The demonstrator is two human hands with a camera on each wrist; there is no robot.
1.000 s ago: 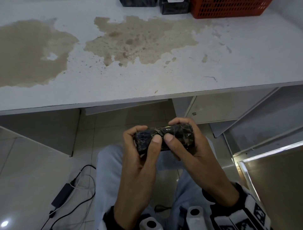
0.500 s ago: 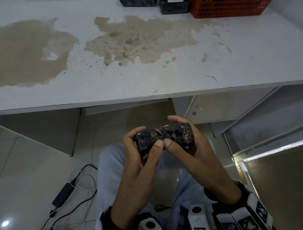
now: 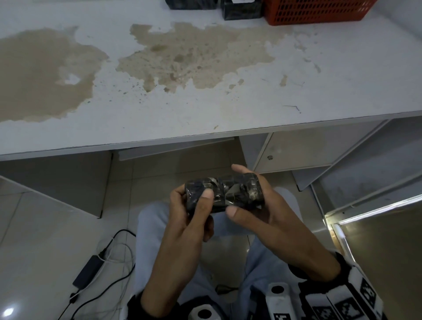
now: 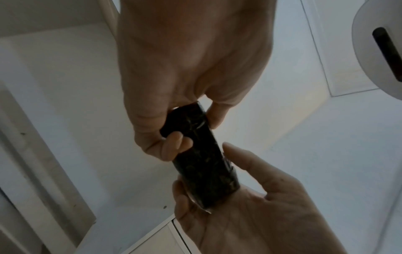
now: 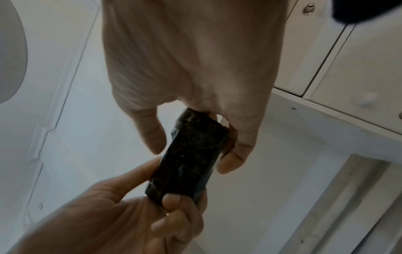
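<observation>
The left hand [image 3: 185, 219] pinches and the right hand [image 3: 269, 214] cups the black wrapped block [image 3: 230, 189], seemingly inspecting it; peeling next would need a loose wrap edge.

I see a white, brown-stained desktop [image 3: 342, 68] carrying a red perforated plastic basket [image 3: 319, 11] at its far edge, a black box [image 3: 242, 11] just left of it, and a second black box [image 3: 189, 2] beyond.
</observation>
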